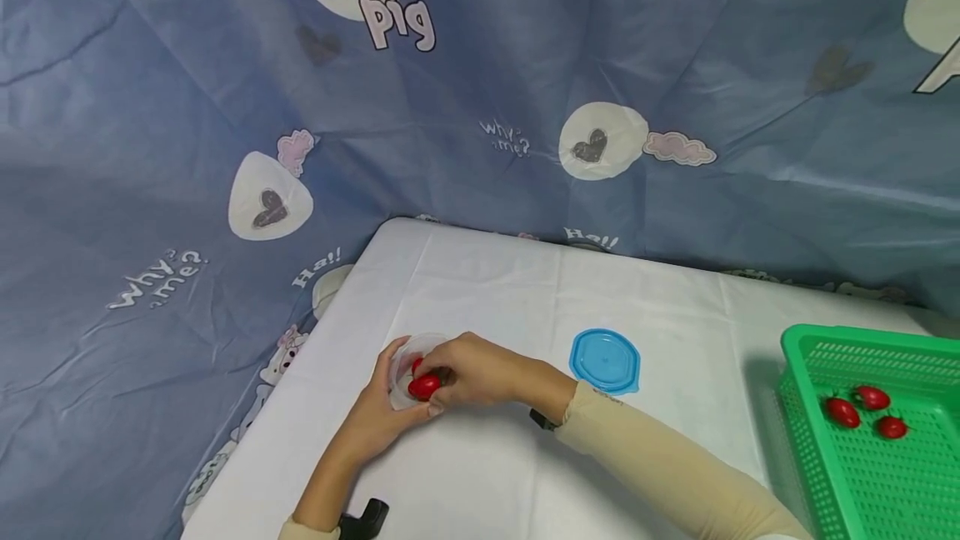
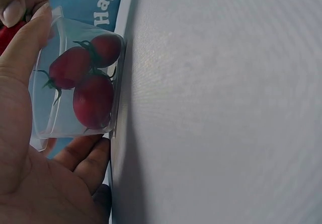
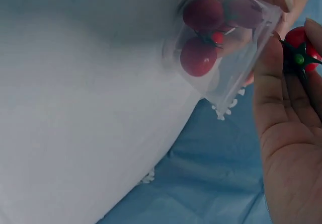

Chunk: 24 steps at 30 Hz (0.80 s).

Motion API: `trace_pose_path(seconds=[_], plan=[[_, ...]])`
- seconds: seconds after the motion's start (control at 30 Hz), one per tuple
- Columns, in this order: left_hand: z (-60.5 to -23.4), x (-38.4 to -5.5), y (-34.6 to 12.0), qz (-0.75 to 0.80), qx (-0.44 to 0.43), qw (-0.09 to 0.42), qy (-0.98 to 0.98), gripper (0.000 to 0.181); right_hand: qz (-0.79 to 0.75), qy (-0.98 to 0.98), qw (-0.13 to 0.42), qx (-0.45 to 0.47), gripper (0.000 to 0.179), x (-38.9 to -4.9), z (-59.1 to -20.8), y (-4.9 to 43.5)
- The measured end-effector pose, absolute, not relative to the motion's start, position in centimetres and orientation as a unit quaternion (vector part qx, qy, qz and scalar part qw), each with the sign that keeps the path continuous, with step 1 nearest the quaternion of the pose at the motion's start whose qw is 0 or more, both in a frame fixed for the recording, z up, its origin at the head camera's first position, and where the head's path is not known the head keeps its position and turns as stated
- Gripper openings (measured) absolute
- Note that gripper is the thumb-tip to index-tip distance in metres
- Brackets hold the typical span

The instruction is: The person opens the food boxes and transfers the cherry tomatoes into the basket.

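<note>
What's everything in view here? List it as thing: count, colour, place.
Table: 1, white-covered, centre
Backdrop cloth: count unclear, blue with prints, behind and left
Basket: 1, green, far right
Basket tomatoes: 3 visible, red, inside it
Container: 1, transparent, table's left part
Container tomatoes: 3 visible, red, inside it
Held tomato: 1, red, by the container's mouth
Lid: 1, blue, between container and basket
Wrist devices: 2, black, at the wrists
Sleeves: 2, beige, forearms
Left hand: 1, bare, gripping the container
Right hand: 1, bare, holding a tomato

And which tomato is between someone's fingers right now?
The tomato pinched by the right hand at the mouth of the clear container; three others lie inside that container, and three more lie in the green basket.
</note>
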<state>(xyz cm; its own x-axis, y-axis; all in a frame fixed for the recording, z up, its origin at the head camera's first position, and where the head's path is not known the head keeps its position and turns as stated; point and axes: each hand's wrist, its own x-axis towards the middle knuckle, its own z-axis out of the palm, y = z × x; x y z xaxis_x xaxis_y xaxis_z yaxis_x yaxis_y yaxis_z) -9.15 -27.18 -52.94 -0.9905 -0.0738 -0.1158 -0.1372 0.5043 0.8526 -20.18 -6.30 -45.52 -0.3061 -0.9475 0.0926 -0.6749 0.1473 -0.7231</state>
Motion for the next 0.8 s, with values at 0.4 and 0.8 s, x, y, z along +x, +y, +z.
trace_pose_path(seconds=[0.4,0.8], plan=[[-52.8,-9.1,-26.9,0.489,-0.079,0.033,0.868,0.113,-0.358,0.747,0.203,-0.522,0.031,-20.5,-44.2,-3.6],[-53.1,-9.3,-26.9,0.492,-0.072,0.026,0.867,0.112,-0.354,0.759,0.222,-0.499,0.032,-20.8,-43.6,0.3]])
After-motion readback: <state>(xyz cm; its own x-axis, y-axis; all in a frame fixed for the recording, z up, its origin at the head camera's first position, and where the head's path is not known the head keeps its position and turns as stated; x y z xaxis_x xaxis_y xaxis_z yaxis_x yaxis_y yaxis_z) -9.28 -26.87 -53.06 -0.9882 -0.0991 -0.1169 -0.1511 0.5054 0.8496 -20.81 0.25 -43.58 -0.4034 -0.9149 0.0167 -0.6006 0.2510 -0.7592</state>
